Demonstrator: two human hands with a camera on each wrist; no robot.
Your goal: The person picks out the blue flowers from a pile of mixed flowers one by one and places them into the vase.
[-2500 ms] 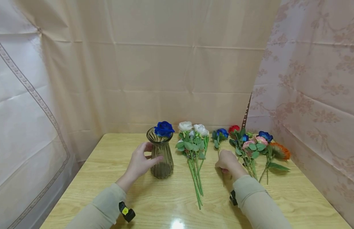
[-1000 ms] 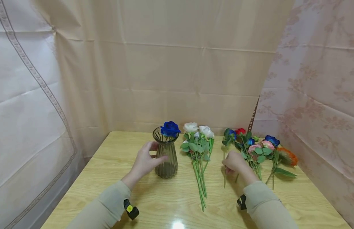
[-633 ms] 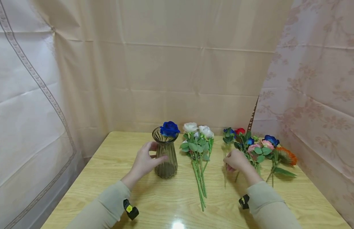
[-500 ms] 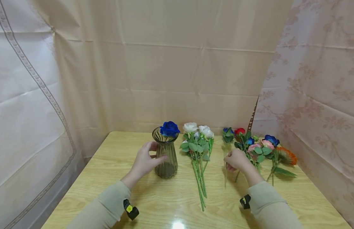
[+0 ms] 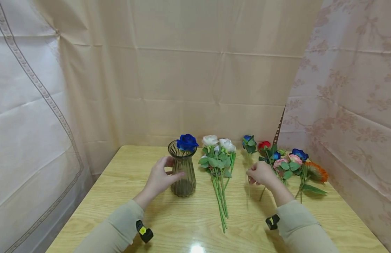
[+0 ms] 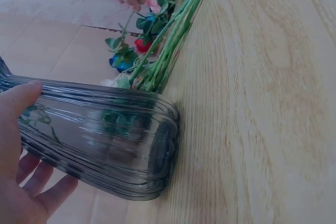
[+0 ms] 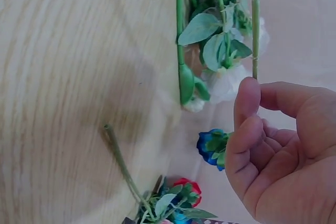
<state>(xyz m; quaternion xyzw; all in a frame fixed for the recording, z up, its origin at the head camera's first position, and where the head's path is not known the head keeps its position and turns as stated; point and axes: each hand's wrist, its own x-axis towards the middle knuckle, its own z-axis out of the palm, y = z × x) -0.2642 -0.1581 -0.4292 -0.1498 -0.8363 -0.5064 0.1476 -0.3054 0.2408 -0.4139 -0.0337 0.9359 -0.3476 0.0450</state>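
Observation:
A ribbed, smoky glass vase (image 5: 186, 177) stands upright on the wooden table, a deep blue rose (image 5: 187, 142) showing at its mouth. My left hand (image 5: 160, 178) holds it from the left, thumb on one side and fingers on the other, as the left wrist view also shows. Between thumb and forefinger my right hand (image 5: 262, 174) pinches the stem of a second blue rose (image 5: 249, 143), whose bloom points away from me. In the right wrist view the cut end of that stem (image 7: 255, 35) sticks out past the fingertips, and its bloom is partly behind the hand.
Between vase and right hand lies a bunch of white roses (image 5: 219, 154) with long green stems. Right of my right hand lie a red rose (image 5: 264, 145), pink roses (image 5: 288, 162), blue roses and an orange flower (image 5: 317, 173). A beige curtain (image 5: 195, 88) hangs behind the table.
My right hand has lifted the pinched blue rose slightly, and its bloom now sits higher and a little left, turned leaf side toward me. The left hand and vase stay still lately.

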